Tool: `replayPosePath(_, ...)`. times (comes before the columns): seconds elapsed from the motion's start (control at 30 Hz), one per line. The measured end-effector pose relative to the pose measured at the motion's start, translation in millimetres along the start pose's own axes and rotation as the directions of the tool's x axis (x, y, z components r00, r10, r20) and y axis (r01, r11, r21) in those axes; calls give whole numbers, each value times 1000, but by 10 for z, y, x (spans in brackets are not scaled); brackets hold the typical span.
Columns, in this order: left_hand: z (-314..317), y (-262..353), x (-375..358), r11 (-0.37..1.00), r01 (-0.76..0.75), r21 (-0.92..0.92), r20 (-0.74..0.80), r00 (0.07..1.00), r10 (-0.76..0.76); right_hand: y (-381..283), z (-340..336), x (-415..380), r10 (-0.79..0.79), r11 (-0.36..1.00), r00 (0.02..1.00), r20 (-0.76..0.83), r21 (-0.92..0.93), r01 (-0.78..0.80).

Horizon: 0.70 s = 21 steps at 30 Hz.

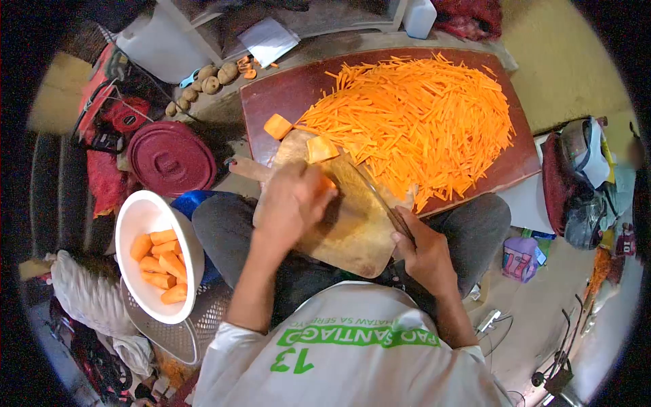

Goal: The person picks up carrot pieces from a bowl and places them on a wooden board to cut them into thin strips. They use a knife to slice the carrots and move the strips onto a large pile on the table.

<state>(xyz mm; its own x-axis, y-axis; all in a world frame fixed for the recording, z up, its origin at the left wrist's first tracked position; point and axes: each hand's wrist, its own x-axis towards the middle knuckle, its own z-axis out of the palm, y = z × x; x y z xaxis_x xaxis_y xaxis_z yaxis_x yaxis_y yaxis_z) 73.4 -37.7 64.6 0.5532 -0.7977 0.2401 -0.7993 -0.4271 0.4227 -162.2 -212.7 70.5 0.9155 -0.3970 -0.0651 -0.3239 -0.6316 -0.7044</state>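
My left hand [295,203] is closed on a carrot piece [330,183] over the wooden cutting board [359,241]; most of that piece is hidden by my fingers. In my right hand [426,252] is the handle of a knife [373,188], its blade pointing away from me along the board's right side. A cut carrot block [321,149] lies at the far edge of the board, and another carrot chunk [277,126] sits just beyond it. Past the board, a large heap of carrot sticks [420,122] covers much of a dark red board [271,98].
Peeled carrots [163,261] fill part of a white bowl [125,271] on my left. Behind it is a maroon lidded container [171,159]. Several brown round items [210,85] line the far left. Cables [563,346] lie on the floor at right.
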Motion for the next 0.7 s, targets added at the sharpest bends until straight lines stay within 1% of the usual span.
replayPosePath(0.07,259,125,-291,993,28,-112,100,995,-17,-5,-41,20,6,1000,999,32,20,-7)
replayPosePath(0.17,480,291,-551,998,-5,-56,9,1000,6,39,-28,25,-27,1000,999,39,6,27)
replayPosePath(0.27,418,243,-616,993,-42,-109,14,999,43,-75,-55,23,-21,999,998,62,37,18)
replayPosePath(0.37,401,178,-609,980,-104,-169,7,994,107,-88,25,-50,-103,991,995,-4,81,103)
replayPosePath(0.47,386,193,-624,983,-112,-147,19,993,116,-192,58,-131,-146,980,989,19,139,142)
replayPosePath(0.57,440,209,-636,987,-118,-113,-43,993,114,-263,62,-209,-70,997,986,151,54,63)
replayPosePath(0.67,407,227,-634,983,-153,-101,-58,987,148,-227,71,-261,-126,992,981,150,46,120)
replayPosePath(0.7,386,228,-631,982,-161,-101,-55,986,156,-265,38,-270,-104,995,979,173,33,99)
